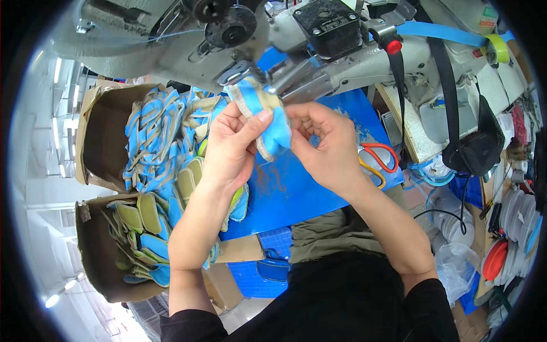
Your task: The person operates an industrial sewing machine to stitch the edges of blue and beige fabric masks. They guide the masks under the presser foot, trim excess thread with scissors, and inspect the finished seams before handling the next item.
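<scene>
Just below the sewing machine's needle area (242,74), I hold a small blue and beige fabric piece (277,130) that is bent and partly folded. My left hand (229,145) pinches it, thumb on its front face. At the piece's right edge, the fingertips of my right hand (325,142) close on the fabric. The upper end of the piece reaches up to the metal parts of the machine; whether it is under the presser foot I cannot tell. Scissors (376,149) with red and yellow handles lie on the blue work surface (273,199), right of my right hand.
A cardboard box (99,139) at the left adjoins a heap of blue and beige strips (154,142). A nearer box (91,245) holds olive and blue padded pieces (151,214). Black straps (444,85) hang at the right. White spools (518,228) stand at the far right.
</scene>
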The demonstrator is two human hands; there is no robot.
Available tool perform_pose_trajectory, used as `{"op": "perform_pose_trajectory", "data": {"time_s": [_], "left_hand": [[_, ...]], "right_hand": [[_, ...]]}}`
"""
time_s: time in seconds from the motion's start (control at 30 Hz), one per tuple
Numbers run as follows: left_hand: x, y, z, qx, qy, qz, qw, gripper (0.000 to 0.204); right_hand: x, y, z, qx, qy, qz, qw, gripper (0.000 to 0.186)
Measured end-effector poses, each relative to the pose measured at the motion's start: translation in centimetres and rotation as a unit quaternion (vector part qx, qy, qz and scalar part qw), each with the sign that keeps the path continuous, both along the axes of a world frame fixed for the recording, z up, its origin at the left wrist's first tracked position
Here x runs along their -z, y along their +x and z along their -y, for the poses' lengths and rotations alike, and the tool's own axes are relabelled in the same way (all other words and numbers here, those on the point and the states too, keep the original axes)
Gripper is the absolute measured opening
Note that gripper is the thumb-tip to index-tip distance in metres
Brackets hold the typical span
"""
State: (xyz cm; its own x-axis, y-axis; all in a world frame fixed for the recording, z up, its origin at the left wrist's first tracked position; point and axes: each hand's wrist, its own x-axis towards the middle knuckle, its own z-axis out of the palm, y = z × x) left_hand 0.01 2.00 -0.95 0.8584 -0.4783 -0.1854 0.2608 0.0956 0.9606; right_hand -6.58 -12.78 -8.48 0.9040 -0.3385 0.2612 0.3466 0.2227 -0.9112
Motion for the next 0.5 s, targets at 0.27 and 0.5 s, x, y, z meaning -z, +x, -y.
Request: {"op": "perform_pose_trajectory", "data": {"time_s": [0.27,0.5], "left_hand": [[-0.3,0.1,0.7,-0.013,-0.008,0.042,0.999,0.024],[-0.7,-0.1,0.8,-0.025,-0.024,0.019,0.999,0.026]], "right_hand": [[-0.7,-0.3,0.5,-0.046,0.034,-0.018,0.998,0.021],[-3.1,-1.0,1.2,-0.106,0.099,-0.081,0.986,0.02]]}}
